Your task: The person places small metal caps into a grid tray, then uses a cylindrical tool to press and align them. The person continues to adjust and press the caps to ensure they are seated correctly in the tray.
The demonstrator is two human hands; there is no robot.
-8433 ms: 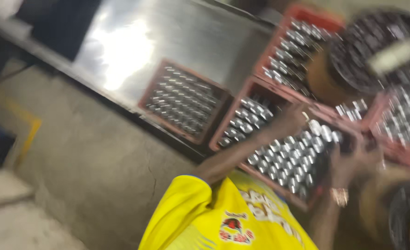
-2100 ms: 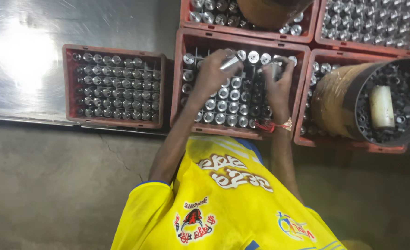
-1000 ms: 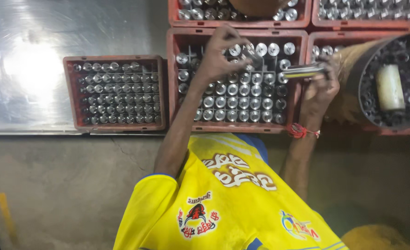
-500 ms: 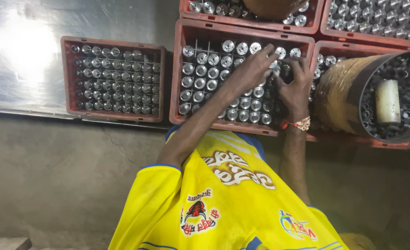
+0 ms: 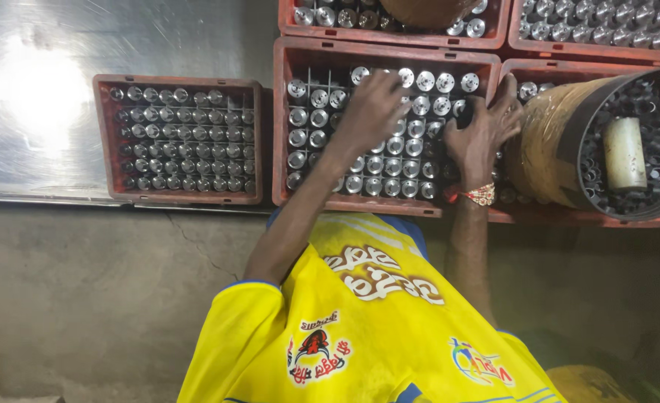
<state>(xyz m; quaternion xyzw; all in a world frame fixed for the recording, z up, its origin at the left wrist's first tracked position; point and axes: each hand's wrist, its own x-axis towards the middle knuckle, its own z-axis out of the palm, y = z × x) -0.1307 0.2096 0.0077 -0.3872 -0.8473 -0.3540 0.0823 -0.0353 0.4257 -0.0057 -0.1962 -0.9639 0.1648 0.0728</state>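
Looking down past the yellow shirt [image 5: 360, 328], I see both bare arms stretched forward over a grey concrete floor [image 5: 91, 298] to the middle red crate [image 5: 289, 134]. It is packed with upright metal cylinders [image 5: 375, 164] standing in rows, their round tops shining. My left hand [image 5: 371, 112] lies over the upper middle of those rows, fingers curled down among the cylinders; I cannot tell whether they are clamped on one or only resting on the tops. My right hand [image 5: 483, 130] sits at the crate's right edge, fingers spread a little and bent over the wall and the last column of cylinders, and again I cannot tell if anything is pinched in it. A red and white band [image 5: 481, 195] circles that wrist. Just beside the right hand, a round drum [image 5: 546, 149] wrapped in brown tape lies tilted on a right crate [image 5: 569, 218], its dark mouth showing small metal parts and a pale cylinder [image 5: 624, 153] inside. To the left, apart from the hands, a smaller red crate [image 5: 106, 134] of dark-topped cylinders rests on a shiny steel sheet [image 5: 39, 97]. Farther off, two more red crates [image 5: 390, 36] of cylinders line the top edge.
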